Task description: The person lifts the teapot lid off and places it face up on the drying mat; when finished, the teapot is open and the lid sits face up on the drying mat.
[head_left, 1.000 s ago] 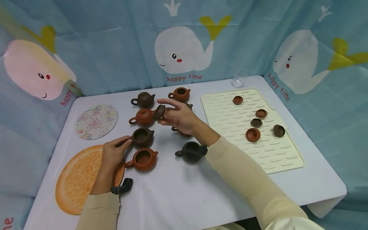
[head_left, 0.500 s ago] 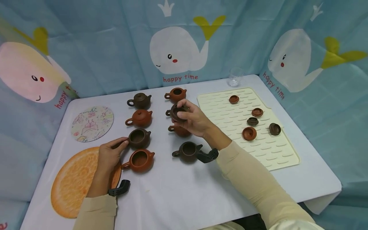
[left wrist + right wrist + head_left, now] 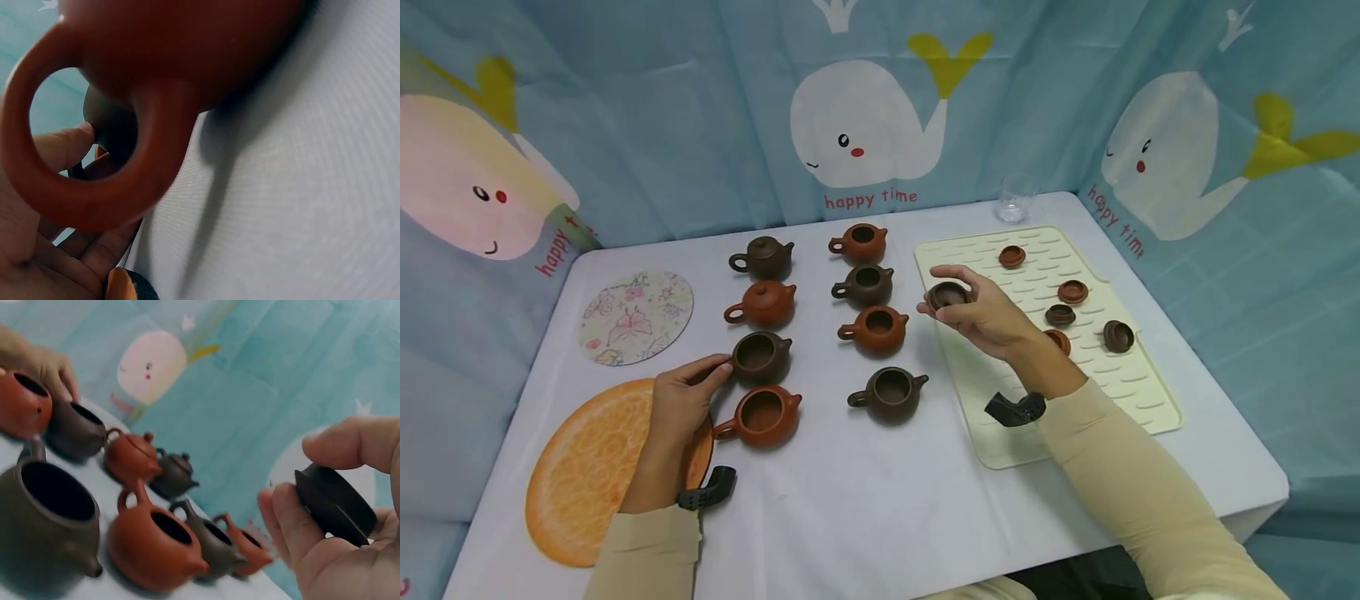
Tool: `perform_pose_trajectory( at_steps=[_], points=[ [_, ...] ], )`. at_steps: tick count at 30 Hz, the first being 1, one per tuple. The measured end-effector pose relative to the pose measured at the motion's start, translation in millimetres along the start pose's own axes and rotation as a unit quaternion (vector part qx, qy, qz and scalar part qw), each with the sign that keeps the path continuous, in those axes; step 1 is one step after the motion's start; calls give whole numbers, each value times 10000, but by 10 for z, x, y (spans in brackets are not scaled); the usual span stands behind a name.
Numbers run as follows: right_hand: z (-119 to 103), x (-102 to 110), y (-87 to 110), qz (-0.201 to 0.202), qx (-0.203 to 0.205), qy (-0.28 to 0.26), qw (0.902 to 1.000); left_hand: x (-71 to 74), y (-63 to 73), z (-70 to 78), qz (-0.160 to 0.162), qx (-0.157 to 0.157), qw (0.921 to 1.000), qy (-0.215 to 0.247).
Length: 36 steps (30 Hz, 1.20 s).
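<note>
My right hand grips a dark brown teapot lid above the left edge of the cream mat, its hollow underside facing up. In the right wrist view that lid sits between thumb and fingers. My left hand pinches the handle side of a lidless dark brown teapot. A lidless reddish teapot stands just in front, and its handle covers much of the left hand in the left wrist view. Behind are a lidded red teapot and a lidded dark one.
Lidless teapots form a second column, with a dark one nearest. Several lids, including a red one, lie on the cream mat. A glass stands behind it. Left are an orange round mat and a floral round mat.
My right hand has carried the dark lid from the left column of teapots, over the second column, rightward to the mat's edge. The left hand has stayed at the dark teapot.
</note>
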State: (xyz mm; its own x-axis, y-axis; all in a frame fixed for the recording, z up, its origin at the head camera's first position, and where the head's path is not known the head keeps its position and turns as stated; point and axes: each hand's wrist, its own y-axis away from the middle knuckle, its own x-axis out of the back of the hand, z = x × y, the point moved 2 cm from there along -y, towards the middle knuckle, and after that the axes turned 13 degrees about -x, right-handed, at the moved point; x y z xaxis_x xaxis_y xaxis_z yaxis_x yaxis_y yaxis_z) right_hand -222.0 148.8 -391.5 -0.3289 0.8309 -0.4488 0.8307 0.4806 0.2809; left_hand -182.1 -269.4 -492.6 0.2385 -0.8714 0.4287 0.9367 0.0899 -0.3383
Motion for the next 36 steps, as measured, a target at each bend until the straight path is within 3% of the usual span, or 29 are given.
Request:
perform_pose_trajectory(
  at_steps=[5,8,10,12,13,15,19,22,26,29,31,36],
  points=[
    [-33,229,131,-9,116,422,9990,-14,-3,1,-93,86,9999,-18],
    [-73,401,182,537,284,1380,9886,-26,-1,6,-95,125,9999,19],
    [-114,531,213,1133,366,2307,9657,-33,-4,9,-65,116,9999,57],
    [-161,664,237,1695,405,3226,9303,-35,-9,19,-43,88,9999,59],
    [-184,723,247,1948,384,3572,9127,-34,-12,23,-36,75,9999,56],
    [-220,829,253,2240,321,3977,8892,-28,-19,31,-13,78,10000,16],
    [-260,994,238,2446,107,4363,8658,-8,-25,45,-39,149,9998,-123],
    [-262,1104,222,2503,-89,4874,8365,-5,-26,55,-76,211,9996,-169],
    [-250,1240,175,2490,-286,5902,7674,-3,-16,47,-117,259,9995,-158],
    [-235,1308,136,2521,-448,6390,7253,6,-11,38,-146,246,9995,-107],
    [-220,1333,121,2579,-569,6509,7117,5,-11,45,-149,237,9996,-58],
    [-184,1359,105,2673,-699,6578,7007,10,-11,52,-196,282,9994,-39]
  ],
)
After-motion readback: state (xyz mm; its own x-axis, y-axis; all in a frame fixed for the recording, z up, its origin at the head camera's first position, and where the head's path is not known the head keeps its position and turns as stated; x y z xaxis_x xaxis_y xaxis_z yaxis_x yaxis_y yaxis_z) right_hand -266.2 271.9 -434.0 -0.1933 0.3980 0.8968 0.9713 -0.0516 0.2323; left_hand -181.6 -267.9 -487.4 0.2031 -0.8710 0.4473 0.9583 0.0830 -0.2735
